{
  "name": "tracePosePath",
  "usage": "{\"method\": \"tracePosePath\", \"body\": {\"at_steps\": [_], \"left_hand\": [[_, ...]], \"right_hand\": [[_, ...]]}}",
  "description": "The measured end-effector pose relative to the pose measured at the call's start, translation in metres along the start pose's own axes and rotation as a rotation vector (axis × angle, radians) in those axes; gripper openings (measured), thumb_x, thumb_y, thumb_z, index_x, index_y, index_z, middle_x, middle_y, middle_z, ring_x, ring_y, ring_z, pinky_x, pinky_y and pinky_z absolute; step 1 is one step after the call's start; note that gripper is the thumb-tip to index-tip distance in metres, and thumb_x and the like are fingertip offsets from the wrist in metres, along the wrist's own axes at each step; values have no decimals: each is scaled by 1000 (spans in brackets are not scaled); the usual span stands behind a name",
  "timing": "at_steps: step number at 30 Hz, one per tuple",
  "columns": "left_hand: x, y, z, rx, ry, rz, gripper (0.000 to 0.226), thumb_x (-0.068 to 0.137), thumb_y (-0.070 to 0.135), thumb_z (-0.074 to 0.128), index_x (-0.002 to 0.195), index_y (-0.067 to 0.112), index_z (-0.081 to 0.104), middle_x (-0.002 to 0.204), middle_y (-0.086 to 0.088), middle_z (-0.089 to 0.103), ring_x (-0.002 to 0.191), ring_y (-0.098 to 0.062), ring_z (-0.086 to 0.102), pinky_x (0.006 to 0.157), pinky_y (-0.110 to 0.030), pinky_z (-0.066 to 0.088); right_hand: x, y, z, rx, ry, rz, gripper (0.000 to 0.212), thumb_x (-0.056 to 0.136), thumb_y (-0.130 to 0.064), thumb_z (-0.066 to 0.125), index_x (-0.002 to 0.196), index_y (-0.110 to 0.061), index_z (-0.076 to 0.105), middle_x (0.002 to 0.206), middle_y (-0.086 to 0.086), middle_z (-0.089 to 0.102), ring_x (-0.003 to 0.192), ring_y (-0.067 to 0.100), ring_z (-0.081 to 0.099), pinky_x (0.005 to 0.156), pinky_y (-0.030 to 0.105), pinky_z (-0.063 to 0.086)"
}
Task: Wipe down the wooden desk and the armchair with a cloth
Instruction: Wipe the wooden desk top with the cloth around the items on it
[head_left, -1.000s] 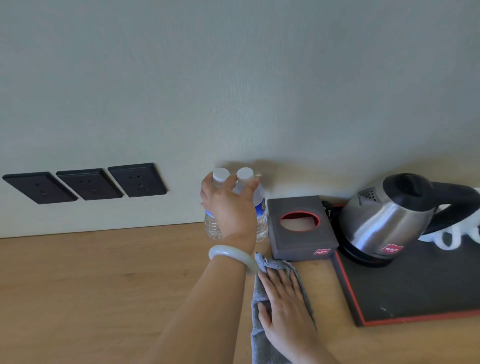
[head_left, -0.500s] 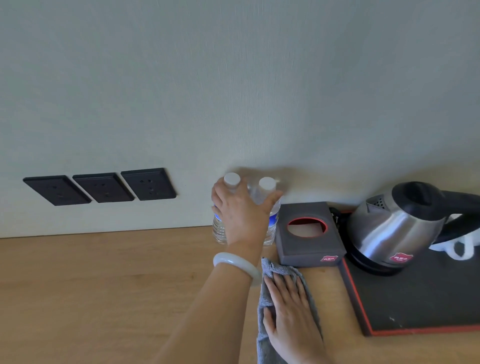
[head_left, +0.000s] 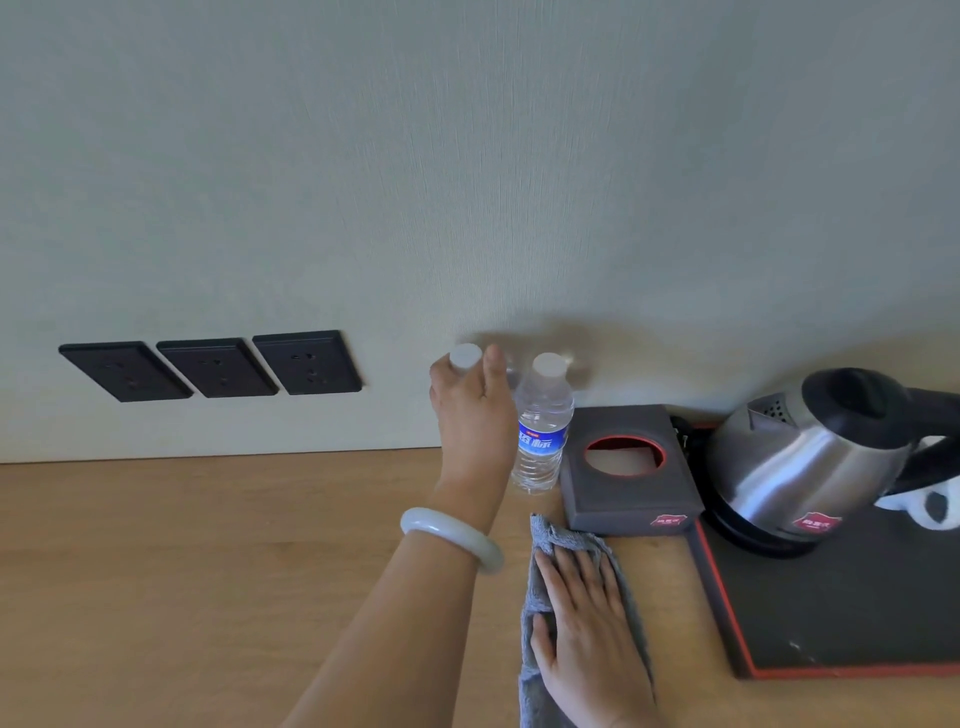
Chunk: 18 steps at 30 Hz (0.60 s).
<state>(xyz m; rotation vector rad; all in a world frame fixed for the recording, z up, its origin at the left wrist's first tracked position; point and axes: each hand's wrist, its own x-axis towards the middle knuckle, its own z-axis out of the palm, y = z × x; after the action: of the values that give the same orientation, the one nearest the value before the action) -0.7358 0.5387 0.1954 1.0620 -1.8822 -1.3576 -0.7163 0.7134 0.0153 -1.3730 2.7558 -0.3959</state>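
Observation:
A grey cloth (head_left: 543, 538) lies on the wooden desk (head_left: 208, 571), and my right hand (head_left: 587, 634) presses flat on it with straight fingers. My left hand (head_left: 470, 415), with a pale bangle on the wrist, grips the left of two water bottles at the wall; only that bottle's white cap (head_left: 465, 357) shows above my fingers. The second water bottle (head_left: 543, 431), with a blue label, stands free just right of that hand. No armchair is in view.
A dark tissue box (head_left: 628, 499) with a red-rimmed hole sits right of the bottles. A steel kettle (head_left: 810, 457) stands on a black red-edged tray (head_left: 857, 623) at the right. Three black sockets (head_left: 218, 366) are on the wall at left.
My left hand, which held both bottles together, has let go of the right one and now holds only the left one. My right hand stays flat on the cloth.

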Motion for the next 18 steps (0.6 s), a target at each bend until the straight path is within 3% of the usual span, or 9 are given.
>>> {"method": "tracePosePath", "body": {"at_steps": [2, 4, 7, 10, 13, 15, 17, 18], "left_hand": [[-2, -3, 2, 16, -25, 57, 37, 104, 32, 35, 108, 16, 68, 136, -16, 40, 132, -26, 34, 112, -40, 26], [-1, -8, 0, 43, -45, 113, 32, 103, 30, 39, 108, 21, 70, 138, -9, 41, 127, -14, 38, 107, -28, 31], [-3, -14, -7, -3, -23, 194, 23, 97, 20, 52, 106, 26, 72, 140, 3, 38, 113, 15, 42, 93, -8, 33], [-9, -22, -13, -4, 8, 287, 33, 89, 5, 56, 106, 27, 72, 142, 6, 37, 116, 23, 35, 90, 0, 29], [-18, -31, -16, 21, 173, 365, 36, 82, -5, 57, 106, 22, 63, 136, 3, 41, 122, 15, 36, 89, 3, 26], [-26, -43, -16, 10, 342, 343, 33, 79, -6, 58, 101, 18, 55, 121, 1, 48, 116, -7, 49, 93, -12, 36], [-35, -59, -12, 19, 399, 180, 28, 80, -1, 59, 94, 21, 51, 102, 3, 53, 94, -16, 55, 83, -24, 45], [-38, -67, -8, 45, 340, 61, 23, 81, 2, 61, 90, 21, 51, 93, 3, 55, 85, -16, 56, 77, -24, 46]], "right_hand": [[0, 0, 0, 4, -6, 4, 62, 80, -37, 45, 136, -15, 56, 141, 1, 54, 131, 25, 50, 109, 43, 24], [0, 0, 0, 9, -12, 5, 62, 80, -37, 45, 136, -15, 56, 141, 1, 54, 131, 24, 50, 109, 43, 25], [0, 1, 0, 16, -18, 4, 61, 80, -37, 46, 137, -15, 55, 140, 0, 55, 131, 24, 50, 110, 42, 23], [-1, 1, -1, 19, -20, 8, 61, 81, -38, 46, 137, -17, 55, 140, -1, 55, 131, 22, 50, 112, 41, 21], [-1, 0, -3, 27, -15, 6, 61, 81, -37, 45, 137, -17, 55, 139, -1, 55, 130, 22, 51, 112, 41, 20], [-1, -1, -3, 23, -16, 3, 61, 81, -37, 45, 137, -16, 55, 139, -1, 55, 130, 22, 51, 111, 42, 22], [0, -1, -3, 25, 1, 2, 61, 79, -36, 45, 135, -15, 57, 139, 0, 56, 130, 23, 52, 110, 42, 23], [0, -2, -3, 27, 16, 0, 61, 78, -36, 45, 133, -15, 59, 138, 0, 56, 130, 23, 51, 110, 42, 24]]}}
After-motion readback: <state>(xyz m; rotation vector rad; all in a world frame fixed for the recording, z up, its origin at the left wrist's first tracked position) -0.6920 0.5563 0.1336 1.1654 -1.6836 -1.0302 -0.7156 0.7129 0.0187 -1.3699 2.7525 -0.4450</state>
